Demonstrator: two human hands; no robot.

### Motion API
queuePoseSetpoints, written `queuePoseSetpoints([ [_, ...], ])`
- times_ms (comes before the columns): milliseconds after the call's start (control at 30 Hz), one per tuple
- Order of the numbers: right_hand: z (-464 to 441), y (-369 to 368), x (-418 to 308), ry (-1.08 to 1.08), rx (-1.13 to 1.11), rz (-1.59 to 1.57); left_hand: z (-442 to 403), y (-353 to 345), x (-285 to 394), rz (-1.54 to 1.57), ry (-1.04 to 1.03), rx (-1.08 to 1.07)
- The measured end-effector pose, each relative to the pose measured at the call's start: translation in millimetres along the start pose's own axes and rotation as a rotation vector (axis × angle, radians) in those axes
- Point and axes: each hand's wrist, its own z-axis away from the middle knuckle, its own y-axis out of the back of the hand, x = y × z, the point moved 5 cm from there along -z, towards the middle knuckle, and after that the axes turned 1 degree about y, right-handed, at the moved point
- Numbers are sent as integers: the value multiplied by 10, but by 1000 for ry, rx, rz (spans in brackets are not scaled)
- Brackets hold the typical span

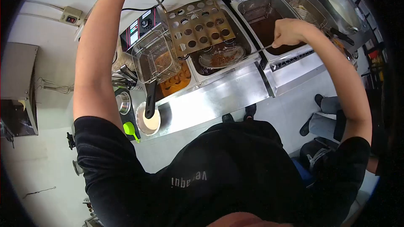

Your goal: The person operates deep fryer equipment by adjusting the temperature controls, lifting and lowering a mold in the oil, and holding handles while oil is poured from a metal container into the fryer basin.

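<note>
My right hand [289,32] is closed around the thin handle of a round wire skimmer [229,55]. The skimmer is low in the middle fryer vat [198,69], with small brown bits on its mesh. My left forearm [99,38] reaches up past the top edge, so the hand itself is out of sight. Near that wrist, a metal rack with rows of round holes [198,27] hangs tilted above the vat on long rods. Whether my left hand grips the rack's frame is hidden.
Left of the rack, a fry basket [153,56] with a black handle sits over a vat of orange oil [179,82]. A bowl of pale batter [149,120] and a green scoop [131,130] are nearby. Another vat [267,29] lies right. A person's legs [324,120] show at right.
</note>
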Motion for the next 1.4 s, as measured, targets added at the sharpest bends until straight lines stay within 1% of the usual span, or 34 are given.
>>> queuePoseSetpoints([
  [67,-35,-42,-158,48,99,17,23,9,-4,-17,51,-10],
  [100,82,-54,-225,-10,210,-30,35,22,3,-20,52,-12],
  [133,-54,-254,-132,10,351,-6,45,42,40,-27,64,-36],
  [200,-66,-433,-141,47,468,-64,61,40,46,-36,75,-61],
  [233,-103,-518,-132,50,467,-65,72,47,48,-15,42,-30],
  [267,-144,-610,-106,17,419,-69,80,54,51,8,9,1],
  [300,-167,-689,-62,-16,371,-73,83,46,36,7,10,-2],
  [400,-113,-841,25,-21,332,-129,88,6,-14,22,31,-44],
  [433,-92,-878,58,-23,330,-132,80,1,-22,-10,44,-45],
  [533,20,-853,131,27,416,-108,115,8,-82,-78,46,-39],
  [567,40,-840,161,4,428,-102,62,-77,-138,-100,32,-21],
  [600,-39,-896,239,47,482,-41,11,-273,-385,49,-244,65],
  [633,-28,-852,251,24,507,-8,18,-312,-358,-34,-194,16],
  [667,-51,-832,286,-12,494,44,38,-312,-299,-42,-166,96],
  [700,21,-749,283,62,586,79,-5,-453,-427,0,-168,127],
  [733,-19,-726,286,121,652,164,-3,-372,-327,74,-41,38],
  [767,110,-640,221,99,694,220,10,-363,-380,105,-37,-32],
  [800,118,-601,218,138,737,284,10,-329,-379,160,-29,64],
  [867,80,-530,231,174,833,358,11,-202,-261,158,-30,86],
  [967,12,-486,183,187,819,410,25,-198,-290,159,-43,66],
  [1000,-6,-475,170,229,857,455,-3,-242,-308,150,-40,51],
  [1033,-53,-458,139,282,898,492,-23,-226,-297,117,-47,98],
  [1067,-68,-420,131,349,844,492,-18,-220,-332,72,-51,131],
  [1100,-205,-463,173,323,740,507,-68,-291,-442,66,-82,141],
  [1133,-269,-486,224,319,696,560,-72,-272,-470,-35,-41,83],
  [1167,-294,-488,273,294,655,542,-91,-215,-406,-52,24,-127],
  [1200,-250,-454,287,357,652,518,-82,-118,-276,-60,-34,-102],
  [1233,-228,-432,312,346,598,495,-108,-216,-458,76,-53,-56],
  [1300,-260,-397,395,358,569,459,22,-117,-237,-57,128,-111],
  [1333,-239,-352,414,356,567,431,50,-61,-117,-82,144,-121],
  [1367,-182,-292,385,378,574,426,68,16,5,-22,117,-68],
  [1400,-112,-222,376,376,606,350,87,68,36,44,84,-13],
])
